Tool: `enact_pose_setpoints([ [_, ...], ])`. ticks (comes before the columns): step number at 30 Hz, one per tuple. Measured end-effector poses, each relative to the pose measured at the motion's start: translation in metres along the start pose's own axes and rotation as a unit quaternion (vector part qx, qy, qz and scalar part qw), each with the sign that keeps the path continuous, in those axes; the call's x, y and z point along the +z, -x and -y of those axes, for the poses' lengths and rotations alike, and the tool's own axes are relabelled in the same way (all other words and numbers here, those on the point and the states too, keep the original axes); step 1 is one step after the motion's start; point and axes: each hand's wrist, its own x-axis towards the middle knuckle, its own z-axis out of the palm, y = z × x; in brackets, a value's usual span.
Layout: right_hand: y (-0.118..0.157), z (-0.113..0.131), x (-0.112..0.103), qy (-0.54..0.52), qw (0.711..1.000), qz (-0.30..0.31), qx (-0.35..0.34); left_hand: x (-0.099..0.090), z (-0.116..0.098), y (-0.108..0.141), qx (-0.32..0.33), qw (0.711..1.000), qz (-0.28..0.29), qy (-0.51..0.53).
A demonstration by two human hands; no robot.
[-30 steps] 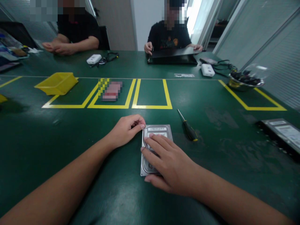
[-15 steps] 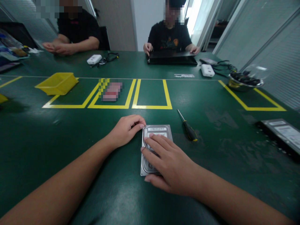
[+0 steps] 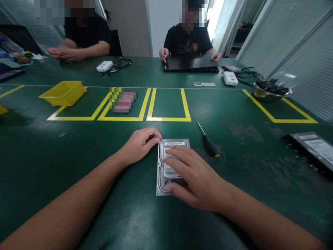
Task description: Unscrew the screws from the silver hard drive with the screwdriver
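A silver hard drive point(image 3: 161, 173) with a white label lies on the green table in front of me. My left hand point(image 3: 142, 144) is at its top left corner, thumb and forefinger pressed together; what is between the fingertips, if anything, is too small to tell. Over the right part of the drive is my right hand point(image 3: 194, 175), palm down with its fingers spread, hiding part of the label. To the right of the drive lies a screwdriver point(image 3: 209, 144) with a black and yellow handle.
Another drive point(image 3: 316, 149) lies at the right. Behind are a yellow bin point(image 3: 63, 93), a pixelated pinkish item point(image 3: 125, 102), yellow tape marks and a metal bowl point(image 3: 272, 92) of dark parts. Two people sit across the table, one holding a black panel point(image 3: 191, 63).
My right hand has shifted slightly right and up, uncovering more of the drive's left side. My left hand has stayed in place. Across the table, the black panel has tilted.
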Motion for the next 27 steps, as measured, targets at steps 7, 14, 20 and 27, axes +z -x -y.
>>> enact_pose_setpoints([
  [7,-0.002,-0.022,-0.029,0.311,0.910,-0.004,0.274,-0.001,0.000,0.001,-0.008,1.000,0.010,-0.001],
  [14,0.001,-0.042,-0.042,0.340,0.836,0.142,0.406,-0.002,0.000,0.000,0.007,1.000,0.016,-0.018],
  [20,0.001,-0.035,-0.036,0.306,0.842,0.173,0.410,-0.004,0.001,0.000,0.020,0.999,0.029,-0.022],
  [27,-0.002,-0.035,-0.052,0.308,0.859,0.066,0.404,-0.002,0.002,0.000,0.020,0.999,0.025,-0.020],
])
